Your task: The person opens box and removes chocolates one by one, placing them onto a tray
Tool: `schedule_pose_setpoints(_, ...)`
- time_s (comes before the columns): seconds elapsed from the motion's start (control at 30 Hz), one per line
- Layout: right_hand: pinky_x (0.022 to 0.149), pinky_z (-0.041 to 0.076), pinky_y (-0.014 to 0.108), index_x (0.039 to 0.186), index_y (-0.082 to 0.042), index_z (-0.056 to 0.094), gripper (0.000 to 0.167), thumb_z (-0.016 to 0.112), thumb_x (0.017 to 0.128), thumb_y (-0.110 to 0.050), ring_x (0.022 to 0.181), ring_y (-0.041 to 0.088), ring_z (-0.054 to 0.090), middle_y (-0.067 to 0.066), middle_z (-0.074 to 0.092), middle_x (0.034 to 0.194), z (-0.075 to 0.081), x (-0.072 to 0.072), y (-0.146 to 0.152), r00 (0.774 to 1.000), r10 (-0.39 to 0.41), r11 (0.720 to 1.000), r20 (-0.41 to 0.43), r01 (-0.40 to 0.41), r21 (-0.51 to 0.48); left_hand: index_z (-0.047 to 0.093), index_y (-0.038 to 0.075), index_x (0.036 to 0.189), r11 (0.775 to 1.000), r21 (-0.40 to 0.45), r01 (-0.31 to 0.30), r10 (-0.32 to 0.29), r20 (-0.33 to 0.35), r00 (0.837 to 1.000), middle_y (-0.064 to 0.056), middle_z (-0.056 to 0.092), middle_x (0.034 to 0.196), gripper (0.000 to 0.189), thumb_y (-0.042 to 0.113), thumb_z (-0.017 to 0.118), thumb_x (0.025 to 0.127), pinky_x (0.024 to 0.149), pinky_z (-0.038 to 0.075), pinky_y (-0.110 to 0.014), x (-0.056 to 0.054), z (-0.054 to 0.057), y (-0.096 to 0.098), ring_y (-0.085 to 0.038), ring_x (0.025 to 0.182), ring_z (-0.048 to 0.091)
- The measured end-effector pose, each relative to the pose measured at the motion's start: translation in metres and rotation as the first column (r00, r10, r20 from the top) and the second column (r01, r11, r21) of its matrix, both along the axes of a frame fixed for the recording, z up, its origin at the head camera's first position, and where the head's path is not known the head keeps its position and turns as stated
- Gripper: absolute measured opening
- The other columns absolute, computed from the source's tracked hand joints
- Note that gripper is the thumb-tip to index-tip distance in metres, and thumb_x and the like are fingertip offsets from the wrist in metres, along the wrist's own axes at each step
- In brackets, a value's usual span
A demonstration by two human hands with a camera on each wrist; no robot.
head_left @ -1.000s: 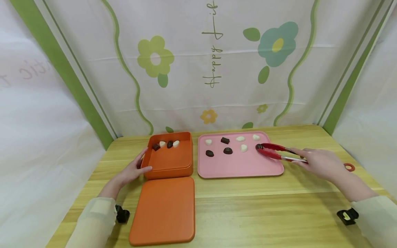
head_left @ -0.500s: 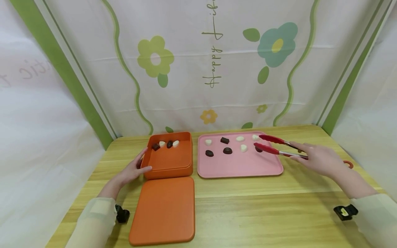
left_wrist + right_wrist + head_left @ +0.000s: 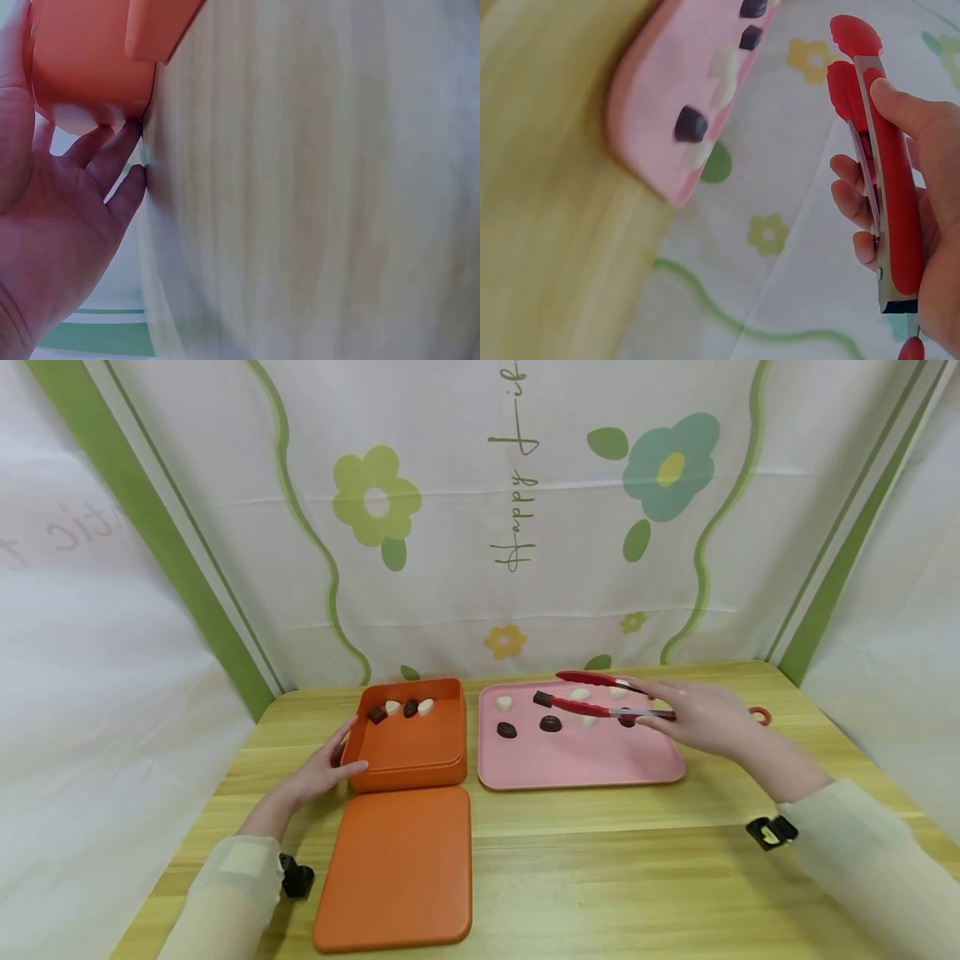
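Observation:
My right hand (image 3: 701, 714) grips red-tipped metal tongs (image 3: 896, 187). Their two red ends are spread apart above the pink tray (image 3: 577, 764), with nothing between them. The lower end overlaps a dark square chocolate (image 3: 542, 698) in the head view. Dark oval chocolates (image 3: 551, 723) and white ones (image 3: 504, 702) lie about the tray, some partly hidden behind the tongs and hand. Around the left side of the orange box (image 3: 411, 747), my left hand (image 3: 318, 772) rests with spread fingers and the thumb at its front rim. Inside stand several dark and white chocolates (image 3: 410, 708) along the back.
An orange lid (image 3: 393, 868) lies flat on the wooden table (image 3: 600, 877), right in front of the box. Close behind the table hangs a white flowered curtain (image 3: 450, 593). Small black devices (image 3: 297, 877) are worn at both wrists.
My right hand has moved left across the tray with the tongs, from the dark chocolate at the right to the square one. The tongs have spread. The left hand stays put.

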State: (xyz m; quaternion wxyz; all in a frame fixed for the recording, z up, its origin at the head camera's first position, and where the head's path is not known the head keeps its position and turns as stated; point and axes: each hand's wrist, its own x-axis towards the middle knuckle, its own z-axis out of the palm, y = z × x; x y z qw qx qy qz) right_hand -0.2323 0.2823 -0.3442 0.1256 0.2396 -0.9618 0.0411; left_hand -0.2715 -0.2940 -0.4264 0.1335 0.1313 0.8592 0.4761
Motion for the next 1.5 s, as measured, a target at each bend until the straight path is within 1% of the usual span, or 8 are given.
schedule_pose_setpoints(0.13, 0.047, 0.038, 0.028, 0.136, -0.016, 0.058, 0.056, 0.073, 0.086, -0.039, 0.065, 0.017, 0.060, 0.008, 0.069, 0.106, 0.005, -0.011, -0.024, 0.995, 0.086, 0.996, -0.060, -0.085, 0.012, 0.000, 0.022, 0.158, 1.000, 0.001, -0.004, 0.004, 0.000, 1.000, -0.035, 0.023, 0.150, 0.087, 0.021, 0.061, 0.098, 0.109, 0.021, -0.060, 0.000, -0.001, -0.002, -0.048, 0.136, 0.028)
schedule_pose_setpoints(0.27, 0.049, 0.041, 0.029, 0.136, -0.017, 0.059, 0.057, 0.073, 0.086, -0.041, 0.068, 0.017, 0.063, 0.009, 0.068, 0.111, 0.008, -0.021, -0.045, 0.982, 0.156, 0.988, -0.103, -0.154, 0.029, -0.001, 0.022, 0.158, 1.000, 0.003, -0.002, 0.002, -0.001, 1.000, -0.035, 0.023, 0.150, 0.087, 0.021, 0.061, 0.098, 0.109, 0.021, -0.060, 0.000, -0.002, -0.003, -0.048, 0.136, 0.029)
schedule_pose_setpoints(0.5, 0.051, 0.044, 0.032, 0.135, -0.015, 0.060, 0.055, 0.071, 0.088, -0.042, 0.069, 0.017, 0.060, 0.002, 0.066, 0.096, 0.014, -0.037, -0.078, 0.975, 0.212, 0.977, -0.071, -0.209, 0.040, -0.001, 0.022, 0.158, 1.000, 0.000, -0.001, 0.001, -0.003, 1.000, -0.034, 0.025, 0.150, 0.086, 0.020, 0.060, 0.098, 0.109, 0.023, -0.060, 0.001, -0.001, -0.003, -0.048, 0.135, 0.030)
schedule_pose_setpoints(0.67, 0.065, 0.051, 0.042, 0.136, -0.016, 0.059, 0.056, 0.067, 0.090, -0.045, 0.074, 0.024, 0.063, 0.005, 0.067, 0.097, 0.018, -0.048, -0.100, 0.972, 0.227, 0.971, -0.064, -0.221, 0.087, 0.000, 0.023, 0.158, 1.000, 0.003, 0.000, 0.000, -0.004, 1.000, -0.034, 0.025, 0.150, 0.085, 0.021, 0.061, 0.098, 0.108, 0.023, -0.060, 0.002, -0.001, -0.003, -0.048, 0.135, 0.030)
schedule_pose_setpoints(0.87, 0.058, 0.049, 0.040, 0.136, -0.016, 0.059, 0.055, 0.068, 0.089, -0.044, 0.077, 0.027, 0.065, 0.013, 0.068, 0.113, 0.021, -0.061, -0.124, 0.970, 0.243, 0.963, -0.021, -0.239, 0.122, 0.000, 0.023, 0.158, 1.000, -0.009, -0.001, 0.001, -0.009, 1.000, -0.034, 0.024, 0.151, 0.088, 0.025, 0.062, 0.097, 0.109, 0.022, -0.060, 0.001, -0.001, -0.003, -0.047, 0.136, 0.029)
schedule_pose_setpoints(1.07, 0.055, 0.047, 0.036, 0.134, -0.017, 0.060, 0.052, 0.067, 0.090, -0.043, 0.073, 0.022, 0.063, 0.004, 0.067, 0.097, 0.020, -0.071, -0.147, 0.963, 0.270, 0.953, -0.020, -0.265, 0.145, 0.000, 0.024, 0.158, 1.000, -0.005, 0.000, 0.000, -0.004, 1.000, -0.034, 0.024, 0.151, 0.088, 0.028, 0.063, 0.097, 0.109, 0.023, -0.060, 0.001, 0.000, -0.003, -0.047, 0.136, 0.030)
schedule_pose_setpoints(1.3, 0.065, 0.051, 0.038, 0.139, -0.018, 0.055, 0.054, 0.064, 0.092, -0.044, 0.085, 0.022, 0.065, 0.005, 0.068, 0.110, 0.018, -0.080, -0.175, 0.967, 0.251, 0.943, 0.053, -0.256, 0.211, 0.001, 0.022, 0.158, 1.000, 0.001, 0.003, -0.003, 0.000, 1.000, -0.033, 0.026, 0.150, 0.088, 0.026, 0.064, 0.096, 0.109, 0.024, -0.059, -0.001, 0.000, -0.002, -0.047, 0.135, 0.031)
schedule_pose_setpoints(1.5, 0.065, 0.051, 0.035, 0.139, -0.019, 0.055, 0.055, 0.066, 0.091, -0.043, 0.081, 0.020, 0.063, 0.001, 0.068, 0.100, 0.015, -0.089, -0.198, 0.962, 0.267, 0.933, 0.064, -0.274, 0.234, 0.002, 0.021, 0.158, 1.000, -0.030, -0.004, 0.004, -0.016, 1.000, -0.034, 0.027, 0.149, 0.089, 0.028, 0.065, 0.095, 0.108, 0.024, -0.059, -0.001, 0.000, -0.001, -0.047, 0.134, 0.032)
